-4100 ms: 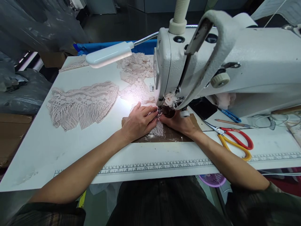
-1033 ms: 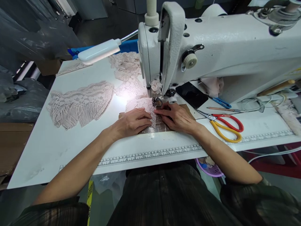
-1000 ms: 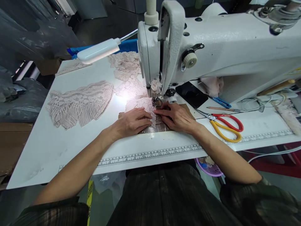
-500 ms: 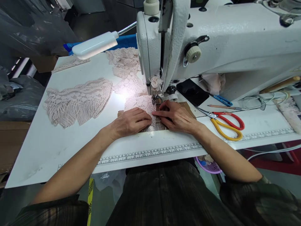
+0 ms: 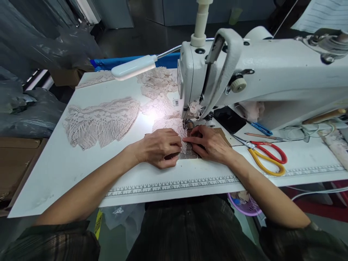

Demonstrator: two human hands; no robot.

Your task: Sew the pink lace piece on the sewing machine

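Observation:
A strip of pale pink lace (image 5: 174, 125) runs under the presser foot (image 5: 188, 124) of a white sewing machine (image 5: 261, 76). My left hand (image 5: 159, 147) lies on the lace just left of the foot, fingers curled and pinching its near edge. My right hand (image 5: 209, 143) presses the lace from the right, fingertips meeting the left hand's. Both hands rest on a brown taped patch (image 5: 190, 156) of the table.
A larger lace piece (image 5: 102, 121) lies at the left, more lace (image 5: 156, 81) behind under the lamp (image 5: 133, 67). Red and yellow scissors (image 5: 265, 156), a pencil (image 5: 262, 135), blue snips (image 5: 261, 128) and a dark phone (image 5: 231, 119) lie right of the needle. A printed ruler (image 5: 174, 185) lines the table's front edge.
Both hands have slid a little toward me along the lace, and the left fingers have curled in to pinch it. My head view has shifted up and to the left.

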